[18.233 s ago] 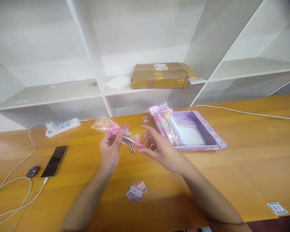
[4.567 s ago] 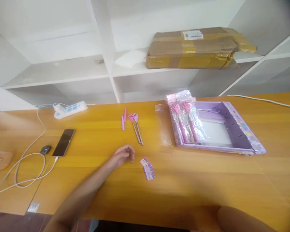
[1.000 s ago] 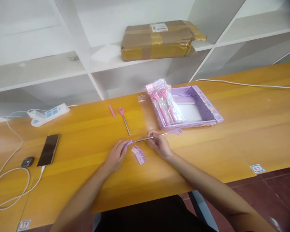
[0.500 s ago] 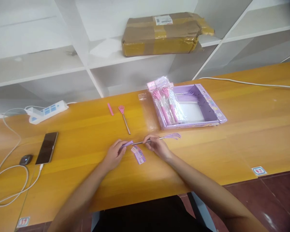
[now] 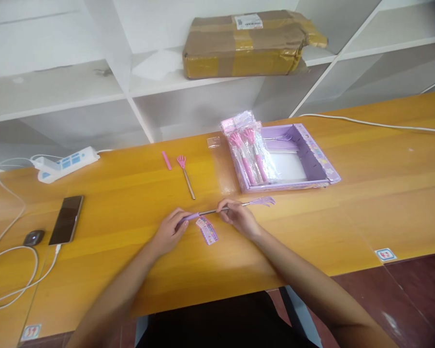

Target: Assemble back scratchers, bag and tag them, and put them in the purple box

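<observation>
My left hand (image 5: 171,229) is closed around a purple handle sleeve (image 5: 191,217). The metal rod of a purple back scratcher (image 5: 263,201) meets the sleeve's open end, in line with it. My right hand (image 5: 239,217) pinches that rod near its middle, with the claw head pointing right. Beneath the rod lie small printed cards (image 5: 207,230) in purple and pink. Farther back on the table are a pink back scratcher (image 5: 187,179) with a bare metal rod and a separate pink handle sleeve (image 5: 166,160).
A purple display box (image 5: 321,162) holds pink back scratchers in clear bags (image 5: 248,154). Clear wrapping (image 5: 224,169) lies beside it. Leftward are a phone (image 5: 67,220), a dark mouse-like object (image 5: 34,238), cables and a power strip (image 5: 68,164). A taped carton (image 5: 244,46) sits on the shelf.
The purple sleeve and the rod's end have come into line and now join, where the rod lay slightly off the sleeve before. The view has shifted slightly.
</observation>
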Demonstrator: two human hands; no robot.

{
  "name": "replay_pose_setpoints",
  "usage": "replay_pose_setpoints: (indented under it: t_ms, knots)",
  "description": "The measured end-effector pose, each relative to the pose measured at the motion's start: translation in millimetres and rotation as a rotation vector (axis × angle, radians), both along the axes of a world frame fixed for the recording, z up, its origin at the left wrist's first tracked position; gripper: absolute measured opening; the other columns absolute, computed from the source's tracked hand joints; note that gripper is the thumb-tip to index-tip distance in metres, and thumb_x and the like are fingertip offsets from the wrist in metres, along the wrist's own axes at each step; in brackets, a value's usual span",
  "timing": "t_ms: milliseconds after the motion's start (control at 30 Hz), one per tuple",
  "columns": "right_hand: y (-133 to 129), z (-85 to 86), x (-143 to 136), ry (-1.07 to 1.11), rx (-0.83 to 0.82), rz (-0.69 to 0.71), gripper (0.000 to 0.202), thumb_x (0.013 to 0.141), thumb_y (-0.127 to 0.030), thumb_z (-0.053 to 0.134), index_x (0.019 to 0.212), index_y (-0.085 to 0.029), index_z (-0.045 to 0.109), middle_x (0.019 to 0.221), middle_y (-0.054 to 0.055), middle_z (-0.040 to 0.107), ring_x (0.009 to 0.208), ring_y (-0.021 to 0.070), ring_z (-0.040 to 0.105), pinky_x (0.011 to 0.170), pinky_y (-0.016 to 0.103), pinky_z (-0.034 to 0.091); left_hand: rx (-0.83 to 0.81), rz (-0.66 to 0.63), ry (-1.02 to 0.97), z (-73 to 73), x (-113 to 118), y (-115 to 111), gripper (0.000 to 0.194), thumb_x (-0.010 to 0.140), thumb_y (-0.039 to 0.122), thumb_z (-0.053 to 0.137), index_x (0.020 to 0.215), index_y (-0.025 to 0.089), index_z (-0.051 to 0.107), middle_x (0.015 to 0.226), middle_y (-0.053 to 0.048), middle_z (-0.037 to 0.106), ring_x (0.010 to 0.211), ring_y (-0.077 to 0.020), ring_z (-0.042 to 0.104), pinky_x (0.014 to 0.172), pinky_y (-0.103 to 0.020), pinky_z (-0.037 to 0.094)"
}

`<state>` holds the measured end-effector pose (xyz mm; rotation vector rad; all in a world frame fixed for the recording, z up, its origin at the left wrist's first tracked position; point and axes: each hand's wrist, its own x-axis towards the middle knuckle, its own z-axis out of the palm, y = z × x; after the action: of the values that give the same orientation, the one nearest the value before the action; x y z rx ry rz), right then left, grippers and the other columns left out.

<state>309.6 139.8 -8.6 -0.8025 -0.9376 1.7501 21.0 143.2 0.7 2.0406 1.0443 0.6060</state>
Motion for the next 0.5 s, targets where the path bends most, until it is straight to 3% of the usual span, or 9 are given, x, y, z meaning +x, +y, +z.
replay_pose_setpoints:
  t_ms: [300,500]
  knots:
    - [-0.7,-5.5,-2.5,-0.046,0.068,-0.024,0.034,0.096,-0.056,0.066,0.095,-0.022,0.063,0.060,-0.005,0.048,0.050,0.0124,0.037,0.052,0.027,0.023,0.032,-0.006,-0.008,-1.7,-1.3,-2.4,0.031,0.112,0.033,0.048,0.134,0.024,0.069,0.109,-0.006,0.067,0.087,-0.0160,0.063,0.079,-0.028,0.052]
    - [-11.9,-3.9,-11.4,-0.111,0.216,-0.121,0.038,0.102,-0.059,0.064,0.092,-0.024,0.052,0.083,-0.004,0.053,0.054,0.0091,0.039,0.056,0.028,0.028,0.090,0.039,-0.009,-5.5,-3.3,-4.4,0.028,0.110,0.028,0.051,0.129,0.023,0.070,0.107,-0.006,0.066,0.083,-0.0150,0.061,0.072,-0.026,0.050]
